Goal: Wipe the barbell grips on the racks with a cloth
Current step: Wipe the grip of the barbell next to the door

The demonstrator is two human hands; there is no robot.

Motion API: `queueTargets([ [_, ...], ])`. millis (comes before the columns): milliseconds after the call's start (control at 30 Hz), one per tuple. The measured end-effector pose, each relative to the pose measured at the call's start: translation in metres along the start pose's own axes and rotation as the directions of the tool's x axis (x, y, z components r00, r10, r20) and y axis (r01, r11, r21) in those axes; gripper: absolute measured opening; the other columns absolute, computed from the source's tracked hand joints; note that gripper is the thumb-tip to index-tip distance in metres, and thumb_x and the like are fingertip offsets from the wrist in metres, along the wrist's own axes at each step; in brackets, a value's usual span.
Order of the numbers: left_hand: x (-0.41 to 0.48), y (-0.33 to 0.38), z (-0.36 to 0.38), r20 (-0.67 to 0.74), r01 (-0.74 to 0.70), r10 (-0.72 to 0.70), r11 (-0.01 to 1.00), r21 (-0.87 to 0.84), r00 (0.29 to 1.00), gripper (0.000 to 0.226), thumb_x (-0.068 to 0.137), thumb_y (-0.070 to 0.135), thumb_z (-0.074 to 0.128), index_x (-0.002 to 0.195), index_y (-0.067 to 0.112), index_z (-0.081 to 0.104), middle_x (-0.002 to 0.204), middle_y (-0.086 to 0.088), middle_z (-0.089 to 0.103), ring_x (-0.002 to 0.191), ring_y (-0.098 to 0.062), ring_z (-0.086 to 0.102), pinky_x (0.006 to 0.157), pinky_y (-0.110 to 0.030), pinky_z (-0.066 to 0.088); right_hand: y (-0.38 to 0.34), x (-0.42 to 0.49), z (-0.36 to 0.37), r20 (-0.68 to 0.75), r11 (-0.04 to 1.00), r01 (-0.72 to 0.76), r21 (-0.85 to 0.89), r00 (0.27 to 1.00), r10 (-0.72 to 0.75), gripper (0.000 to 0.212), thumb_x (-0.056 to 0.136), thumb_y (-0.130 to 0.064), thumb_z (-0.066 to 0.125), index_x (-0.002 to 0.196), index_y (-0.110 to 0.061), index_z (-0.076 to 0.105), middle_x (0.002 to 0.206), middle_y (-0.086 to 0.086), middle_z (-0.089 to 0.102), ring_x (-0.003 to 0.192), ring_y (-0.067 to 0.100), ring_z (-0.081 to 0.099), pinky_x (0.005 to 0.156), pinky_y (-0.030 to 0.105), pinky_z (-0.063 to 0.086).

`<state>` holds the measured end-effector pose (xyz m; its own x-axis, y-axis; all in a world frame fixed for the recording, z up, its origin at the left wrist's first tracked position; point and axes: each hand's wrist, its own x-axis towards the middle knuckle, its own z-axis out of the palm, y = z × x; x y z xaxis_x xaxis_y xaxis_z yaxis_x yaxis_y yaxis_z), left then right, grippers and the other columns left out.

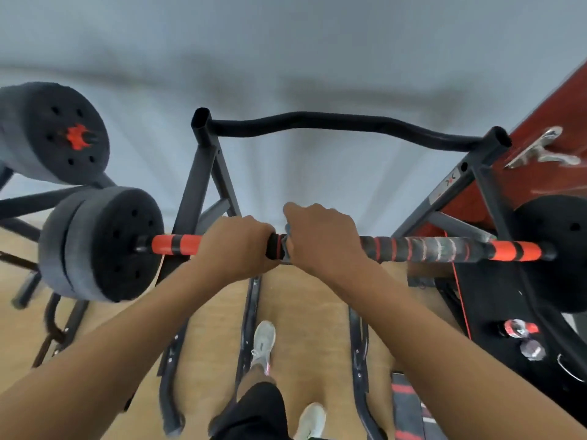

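A barbell point(422, 248) with an orange-and-black striped grip lies across a black rack point(203, 166), black weight plates point(104, 242) on its left end. My left hand point(235, 246) grips the bar left of centre. My right hand point(324, 236) is wrapped around the bar just to the right of it, holding a small grey cloth point(287, 246) against the grip. Only a bit of the cloth shows between my hands.
A second barbell's plates point(54, 134) sit at the upper left. A curved black bar point(333, 120) tops the rack against a pale wall. A red panel point(540, 173) and black bench point(495, 312) stand at the right. My feet point(263, 344) are on a wooden floor.
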<state>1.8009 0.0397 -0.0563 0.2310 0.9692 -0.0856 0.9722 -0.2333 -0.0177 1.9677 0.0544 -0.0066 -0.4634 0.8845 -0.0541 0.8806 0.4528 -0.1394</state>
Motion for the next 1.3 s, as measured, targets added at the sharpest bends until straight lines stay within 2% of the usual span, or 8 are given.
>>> queueTargets([
  [100,-0.020,0.008,0.021,-0.216,-0.001,0.013,0.999,0.052,0.976,0.038,0.081,0.041,0.073,0.068,0.021,0.044,0.050,0.006,0.046,0.041,-0.022,0.049,0.045,-0.027,0.034,0.000,0.005,0.003,0.046,0.999,-0.025,0.032,0.999,0.023,0.021,0.090,-0.021,0.062,0.088,-0.019,0.041,0.071,-0.002,0.046,0.056,0.016,0.042,0.049,0.029,0.025],
  [233,-0.028,0.011,0.019,-0.290,-0.033,0.053,0.997,0.072,0.956,0.040,0.066,0.022,0.084,0.068,0.020,0.044,0.049,0.005,0.044,0.036,-0.021,0.043,0.045,-0.025,0.019,0.001,0.015,0.003,0.127,0.999,-0.031,-0.010,0.991,0.032,0.027,0.091,-0.025,0.064,0.080,-0.021,0.039,0.073,-0.002,0.049,0.058,0.016,0.045,0.049,0.029,0.028],
  [500,-0.028,0.010,0.020,-0.274,-0.045,0.041,0.999,-0.008,0.961,0.048,0.066,0.028,0.084,0.067,0.018,0.037,0.048,0.005,0.031,0.037,-0.019,0.029,0.045,-0.025,0.023,0.031,0.019,-0.018,-0.080,0.977,-0.023,-0.213,0.997,0.005,0.014,0.095,-0.018,0.056,0.081,-0.017,0.052,0.072,-0.003,0.053,0.057,0.021,0.053,0.050,0.027,0.033],
  [733,-0.021,0.007,0.022,-0.188,-0.033,0.044,0.998,0.060,0.981,0.038,0.082,0.041,0.070,0.070,0.020,0.040,0.049,0.008,0.025,0.039,-0.015,0.021,0.047,-0.025,0.024,0.026,-0.013,-0.011,0.156,0.995,-0.094,-0.020,0.983,0.096,0.027,0.098,-0.013,0.045,0.083,-0.014,0.067,0.088,0.003,0.054,0.073,0.025,0.061,0.067,0.040,0.057],
  [933,-0.014,0.004,0.006,-0.088,-0.018,0.018,1.000,0.001,0.996,0.028,0.092,0.046,0.055,0.079,0.023,0.047,0.062,0.007,0.044,0.051,-0.015,0.043,0.057,-0.030,0.041,0.011,-0.028,-0.006,0.108,0.996,-0.066,-0.052,0.992,0.072,0.018,0.100,-0.018,0.043,0.097,-0.020,0.061,0.095,-0.003,0.046,0.070,0.022,0.057,0.065,0.036,0.050],
  [1100,0.001,0.000,-0.004,0.088,-0.008,0.016,0.996,-0.094,0.996,0.030,0.082,0.046,0.062,0.069,0.024,0.046,0.064,0.006,0.053,0.052,-0.011,0.047,0.055,-0.028,0.040,0.012,-0.046,0.001,0.055,0.994,0.013,-0.106,0.998,-0.007,0.014,0.085,-0.007,0.059,0.091,-0.018,0.053,0.090,-0.006,0.042,0.048,0.011,0.033,0.043,0.025,0.015],
  [1200,0.009,-0.009,-0.016,0.212,-0.018,0.068,0.973,-0.230,0.975,0.030,0.078,0.047,0.069,0.074,0.026,0.049,0.068,0.006,0.058,0.058,-0.012,0.056,0.055,-0.028,0.044,0.013,-0.052,0.006,0.050,0.986,0.027,-0.162,0.999,-0.019,0.026,0.075,-0.004,0.065,0.095,-0.017,0.056,0.094,-0.005,0.049,0.046,0.009,0.031,0.040,0.023,0.013],
  [1300,0.003,-0.008,-0.007,-0.078,-0.214,0.210,0.975,-0.053,0.975,0.032,0.084,0.043,0.069,0.082,0.023,0.043,0.064,0.008,0.046,0.056,-0.017,0.048,0.052,-0.031,0.034,0.014,-0.039,0.003,0.003,0.988,-0.001,-0.155,1.000,0.001,0.015,0.086,-0.011,0.060,0.099,-0.018,0.058,0.093,-0.004,0.046,0.046,0.012,0.032,0.041,0.025,0.019],
])
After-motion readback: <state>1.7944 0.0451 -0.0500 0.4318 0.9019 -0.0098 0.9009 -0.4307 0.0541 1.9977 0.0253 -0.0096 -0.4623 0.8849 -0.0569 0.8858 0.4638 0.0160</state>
